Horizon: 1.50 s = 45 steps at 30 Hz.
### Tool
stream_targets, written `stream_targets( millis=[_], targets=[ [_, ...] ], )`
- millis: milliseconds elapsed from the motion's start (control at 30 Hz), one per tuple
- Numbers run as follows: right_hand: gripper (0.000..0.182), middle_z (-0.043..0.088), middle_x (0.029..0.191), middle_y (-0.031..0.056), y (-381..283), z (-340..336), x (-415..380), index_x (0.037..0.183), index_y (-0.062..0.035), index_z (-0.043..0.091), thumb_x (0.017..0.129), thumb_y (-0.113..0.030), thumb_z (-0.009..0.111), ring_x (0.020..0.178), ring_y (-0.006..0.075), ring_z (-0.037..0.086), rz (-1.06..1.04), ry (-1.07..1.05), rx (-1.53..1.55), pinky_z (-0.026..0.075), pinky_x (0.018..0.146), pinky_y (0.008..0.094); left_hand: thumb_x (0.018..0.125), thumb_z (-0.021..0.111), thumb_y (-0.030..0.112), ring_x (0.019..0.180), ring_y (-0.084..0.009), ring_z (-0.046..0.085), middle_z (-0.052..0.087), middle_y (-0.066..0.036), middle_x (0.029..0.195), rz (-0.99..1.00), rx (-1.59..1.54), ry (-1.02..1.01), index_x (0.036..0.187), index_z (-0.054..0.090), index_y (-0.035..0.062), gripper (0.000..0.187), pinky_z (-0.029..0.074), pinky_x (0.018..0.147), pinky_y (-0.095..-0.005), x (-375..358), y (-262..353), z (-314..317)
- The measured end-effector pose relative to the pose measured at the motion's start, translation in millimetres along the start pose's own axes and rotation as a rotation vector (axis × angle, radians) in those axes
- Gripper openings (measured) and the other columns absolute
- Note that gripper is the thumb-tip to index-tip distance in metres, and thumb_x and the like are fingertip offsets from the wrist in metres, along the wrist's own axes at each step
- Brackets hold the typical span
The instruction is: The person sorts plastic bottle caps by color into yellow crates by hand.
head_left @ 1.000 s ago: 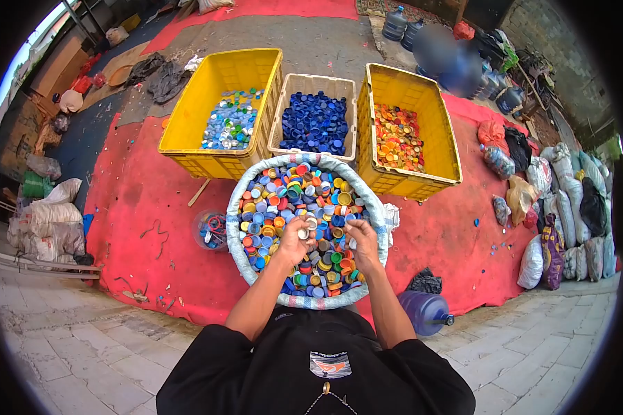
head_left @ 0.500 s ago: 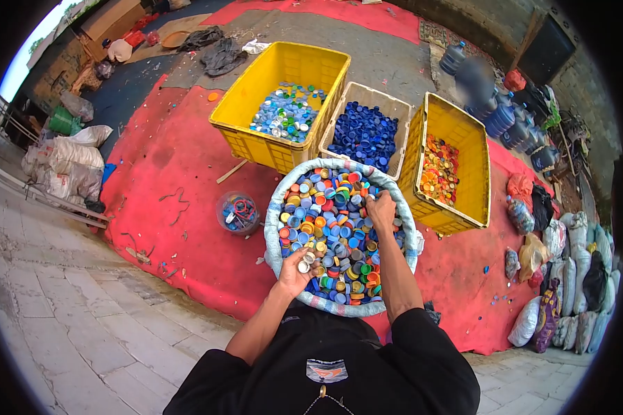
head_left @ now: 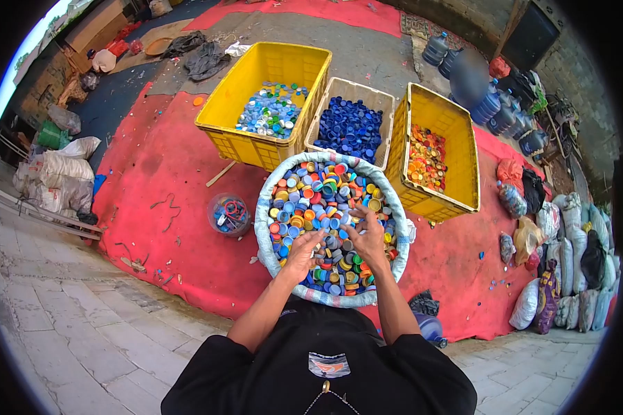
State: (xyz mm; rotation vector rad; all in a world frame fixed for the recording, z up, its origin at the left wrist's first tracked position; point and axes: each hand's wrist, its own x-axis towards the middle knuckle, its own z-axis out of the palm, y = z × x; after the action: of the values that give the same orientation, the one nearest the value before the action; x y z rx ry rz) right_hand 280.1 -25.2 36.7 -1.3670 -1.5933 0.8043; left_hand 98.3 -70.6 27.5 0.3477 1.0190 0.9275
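Observation:
A round tub with a padded cloth rim (head_left: 264, 238) stands in front of me, heaped with mixed-colour bottle caps (head_left: 304, 200). Over its near left part is my left hand (head_left: 302, 257), fingers curled around pale bottle caps that are mostly hidden. To its right, my right hand (head_left: 368, 238) hovers low over the heap, thumb and forefinger apart and pointing left towards the other hand. I see no cap held clearly in the right hand. Beyond the tub, a yellow crate (head_left: 211, 117) holds light blue, white and green caps.
A whitish crate (head_left: 389, 114) of dark blue caps and another yellow crate (head_left: 467, 183) of red and orange caps adjoin the tub. Left of it sits a clear bucket (head_left: 229, 215). Stuffed sacks (head_left: 567, 277) line the right side; water jugs (head_left: 486, 107) stand behind.
My right hand has drawn back from the tub's right side towards its middle, nearer the left hand. My left hand has turned, so its pale caps show less. The view has shifted slightly.

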Motion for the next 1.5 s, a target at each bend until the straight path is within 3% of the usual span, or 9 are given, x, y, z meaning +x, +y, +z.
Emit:
stream_targets(
  millis=[300,533,667,833,1167,1200,1367,1433,1500],
  targets=[
    [0.057,0.065,0.104,0.0127,-26.0,-11.7,-65.5,0.124,-0.0015,0.053,0.071,0.001,0.075,0.060,0.0155,0.056,-0.083,-0.117,-0.085,0.048,0.057,0.0286,0.089,0.066,0.040,0.074,-0.0041,0.056,0.060,0.005,0.086,-0.008,0.316,-0.072,0.104,0.065,0.0114,0.033,0.046,0.058,-0.0209,-5.1,-22.4,23.7],
    [0.056,0.065,0.103,0.0115,-16.7,-12.4,-74.4,0.124,0.0000,0.052,0.073,-0.005,0.077,0.062,0.0138,0.057,-0.045,-0.025,-0.042,0.048,0.057,0.0279,0.090,0.064,0.044,0.068,-0.0053,0.051,0.055,0.005,0.082,-0.039,0.141,0.014,0.100,0.065,0.0125,0.033,0.045,0.056,-0.0225,-9.2,-33.2,26.2],
    [0.046,0.063,0.097,0.0074,-1.4,-2.6,-79.8,0.121,0.0025,0.052,0.081,-0.009,0.072,0.062,0.0091,0.055,0.229,0.110,0.255,0.046,0.056,0.0235,0.092,0.062,0.040,0.068,-0.0086,0.054,0.059,0.001,0.085,-0.039,0.028,0.133,0.105,0.063,0.0084,0.034,0.048,0.057,-0.0266,-11.1,-25.2,24.1],
    [0.030,0.059,0.089,0.0057,-3.7,-7.9,-80.5,0.116,-0.0031,0.054,0.092,-0.021,0.053,0.068,0.0145,0.057,0.795,0.069,1.165,0.045,0.056,0.0297,0.092,0.059,0.018,0.082,-0.0178,0.064,0.064,-0.011,0.103,-0.015,-0.267,0.017,0.114,0.057,0.0004,0.028,0.055,0.069,-0.0335,-8.3,-25.8,-2.2],
    [0.069,0.046,0.129,0.0201,-3.9,32.1,-71.3,0.135,0.0053,0.033,0.069,-0.009,0.049,0.114,0.0319,0.052,0.970,-0.028,1.345,0.046,0.097,0.0427,0.089,0.052,0.005,0.104,-0.0307,0.061,0.060,-0.020,0.110,-0.029,-0.623,0.018,0.117,0.050,-0.0086,0.031,0.052,0.094,-0.0400,-3.8,-5.0,-40.0],
    [0.053,0.054,0.117,0.0193,-13.5,39.2,-63.3,0.120,0.0035,0.047,0.067,-0.006,0.048,0.107,0.0337,0.056,0.998,0.034,1.356,0.044,0.100,0.0458,0.091,0.050,0.007,0.106,-0.0316,0.059,0.059,-0.021,0.110,-0.007,-0.629,0.072,0.115,0.049,-0.0097,0.029,0.051,0.096,-0.0417,0.1,3.1,-42.0],
    [0.049,0.053,0.108,0.0235,-23.5,83.7,44.4,0.109,0.0104,0.047,0.063,-0.006,0.046,0.102,0.0363,0.055,0.879,-0.031,1.510,0.042,0.101,0.0481,0.095,0.044,0.015,0.105,-0.0337,0.057,0.056,-0.022,0.112,0.154,-0.687,-0.107,0.113,0.047,-0.0115,0.033,0.050,0.096,-0.0446,53.9,96.8,-51.6],
    [0.038,0.052,0.103,0.0248,-63.8,96.0,114.6,0.093,0.0120,0.044,0.060,-0.007,0.045,0.104,0.0415,0.051,0.672,-0.048,1.663,0.039,0.102,0.0541,0.094,0.048,0.027,0.109,-0.0372,0.052,0.052,-0.025,0.115,0.228,-0.732,-0.207,0.116,0.042,-0.0120,0.046,0.045,0.100,-0.0477,78.0,167.6,-44.0],
    [0.031,0.050,0.111,0.0255,-84.3,98.9,169.6,0.090,0.0057,0.044,0.062,-0.007,0.044,0.107,0.0394,0.048,0.571,-0.065,1.689,0.035,0.102,0.0519,0.088,0.057,0.044,0.141,-0.0429,0.017,0.020,-0.032,0.147,0.340,-0.702,-0.300,0.141,0.013,-0.0146,0.090,0.015,0.117,-0.0501,82.0,227.0,-29.8]
  ],
)
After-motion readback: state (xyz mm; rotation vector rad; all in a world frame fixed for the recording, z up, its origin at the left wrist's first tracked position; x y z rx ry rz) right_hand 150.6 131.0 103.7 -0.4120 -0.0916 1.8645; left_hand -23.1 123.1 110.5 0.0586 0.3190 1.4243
